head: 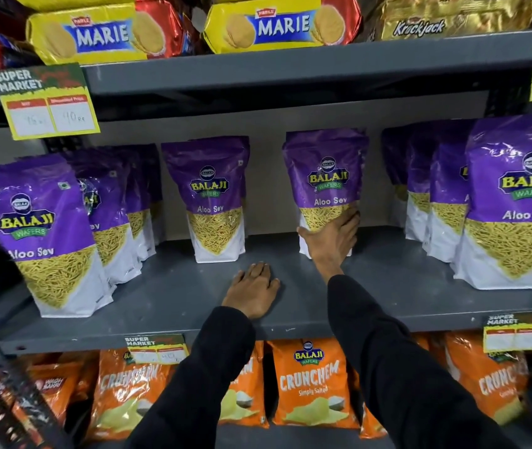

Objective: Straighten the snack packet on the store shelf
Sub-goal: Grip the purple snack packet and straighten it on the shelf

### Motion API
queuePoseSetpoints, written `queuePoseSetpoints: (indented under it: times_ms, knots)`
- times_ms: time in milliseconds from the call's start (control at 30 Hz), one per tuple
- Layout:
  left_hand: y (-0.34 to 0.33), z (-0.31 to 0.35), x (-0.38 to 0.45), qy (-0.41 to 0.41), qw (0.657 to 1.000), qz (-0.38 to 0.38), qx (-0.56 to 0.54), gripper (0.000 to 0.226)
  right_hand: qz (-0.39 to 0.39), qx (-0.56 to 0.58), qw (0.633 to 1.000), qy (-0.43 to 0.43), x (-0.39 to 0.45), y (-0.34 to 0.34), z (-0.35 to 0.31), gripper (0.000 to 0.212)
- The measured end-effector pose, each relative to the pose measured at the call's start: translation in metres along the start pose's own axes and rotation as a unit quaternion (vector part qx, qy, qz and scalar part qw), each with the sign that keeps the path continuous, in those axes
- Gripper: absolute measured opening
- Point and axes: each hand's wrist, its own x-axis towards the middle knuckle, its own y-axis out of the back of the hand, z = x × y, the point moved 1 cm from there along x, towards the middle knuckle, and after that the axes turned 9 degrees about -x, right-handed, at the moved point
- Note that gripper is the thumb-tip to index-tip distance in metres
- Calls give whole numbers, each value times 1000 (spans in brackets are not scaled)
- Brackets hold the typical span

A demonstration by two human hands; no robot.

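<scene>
A purple Balaji Aloo Sev packet stands upright at the back of the grey middle shelf, right of centre. My right hand lies flat against its lower front, fingers spread upward and thumb out to the left, covering the white bottom part. My left hand rests palm down on the bare shelf board in front, fingers together, holding nothing. Both arms wear black sleeves.
Another Aloo Sev packet stands to the left, with rows of the same packets at far left and far right. Marie biscuit packs sit on the shelf above, orange Crunchem bags below. Price tags hang on shelf edges.
</scene>
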Motion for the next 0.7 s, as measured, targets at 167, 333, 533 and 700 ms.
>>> queuePoseSetpoints:
  times_ms: [167, 333, 533, 700]
  knots:
    - [-1, 0, 0, 0, 1000, 4, 2, 59, -10, 38, 999, -27, -4, 3, 1, 142]
    - [0, 0, 0, -1, 1000, 9, -4, 57, -11, 42, 998, -34, -8, 10, 1, 139]
    - [1, 1, 0, 4, 1000, 4, -8, 57, -24, 23, 999, -26, -18, 21, -1, 141]
    - [2, 2, 0, 7, 1000, -1, -1, 56, -27, 21, 999, -24, -28, 32, 2, 142]
